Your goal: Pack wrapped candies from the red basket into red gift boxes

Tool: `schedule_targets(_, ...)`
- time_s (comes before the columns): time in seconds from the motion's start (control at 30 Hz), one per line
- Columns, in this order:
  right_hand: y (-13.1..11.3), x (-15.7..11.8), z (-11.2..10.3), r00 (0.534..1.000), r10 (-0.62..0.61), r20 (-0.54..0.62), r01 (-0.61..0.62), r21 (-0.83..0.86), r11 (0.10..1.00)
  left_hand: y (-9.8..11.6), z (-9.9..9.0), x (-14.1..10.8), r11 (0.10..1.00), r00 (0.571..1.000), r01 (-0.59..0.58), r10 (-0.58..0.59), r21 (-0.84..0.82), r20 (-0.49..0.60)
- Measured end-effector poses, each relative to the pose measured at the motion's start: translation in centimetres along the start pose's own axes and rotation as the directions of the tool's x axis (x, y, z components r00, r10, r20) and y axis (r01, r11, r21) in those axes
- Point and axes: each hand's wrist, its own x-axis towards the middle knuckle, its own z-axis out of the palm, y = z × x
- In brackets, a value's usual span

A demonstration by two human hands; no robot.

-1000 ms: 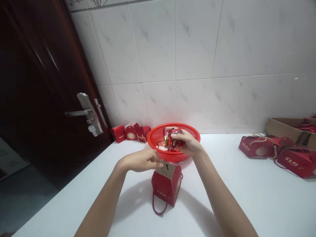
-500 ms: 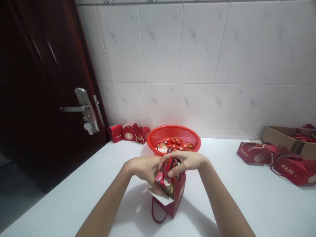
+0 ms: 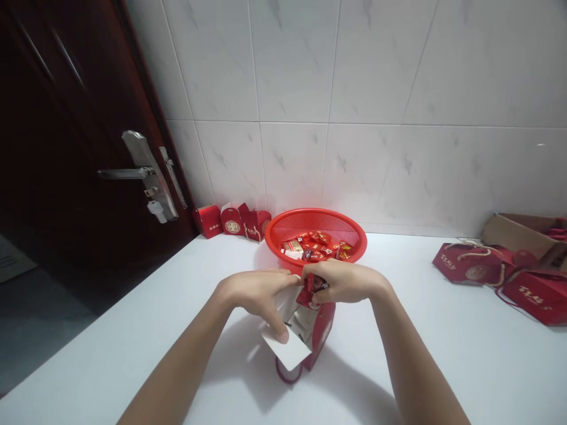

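Flanking one box (image 3: 324,328): two hands (image 3: 253,293)

Right hand (image 3: 343,283) partly covering the wrapped sweets (image 3: 308,296) it grips; their number indeterminate. Left hand (image 3: 259,295) obscuring one side of the open box (image 3: 324,329). Cardboard carton (image 3: 509,230) cut by the right edge; lettering on the leftmost box (image 3: 208,221) too small to read.
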Motion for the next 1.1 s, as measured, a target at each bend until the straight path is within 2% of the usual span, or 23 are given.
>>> schedule_targets(0.17, -0.5, 0.1, 0.1, 0.998, -0.056, 0.021, 0.056, -0.001, 0.998, 0.5, -0.1, 0.0, 0.995, 0.995, 0.098, -0.098, -0.031, 0.010)
schedule_targets(0.4, -0.6, 0.4, 0.3, 0.997, -0.075, 0.013, 0.075, -0.023, 0.997, 1.2, -0.6, -0.2, 0.987, 0.988, 0.145, -0.142, -0.064, 0.053)
schedule_targets(0.8, -0.5, 0.7, 0.7, 0.996, -0.078, 0.052, 0.079, -0.024, 0.997, 0.8, -0.6, -0.2, 0.992, 0.992, 0.111, -0.107, -0.064, 0.060)
schedule_targets(0.93, -0.3, 0.8, 0.7, 0.991, -0.086, 0.105, 0.093, -0.064, 0.994, 0.5, -0.4, -0.3, 0.997, 0.998, 0.046, -0.044, -0.058, 0.042)
schedule_targets(1.1, -0.5, 0.8, 0.7, 0.991, -0.062, 0.121, 0.076, -0.115, 0.990, 0.3, -0.1, -0.3, 0.997, 0.999, 0.052, -0.051, -0.048, 0.018)
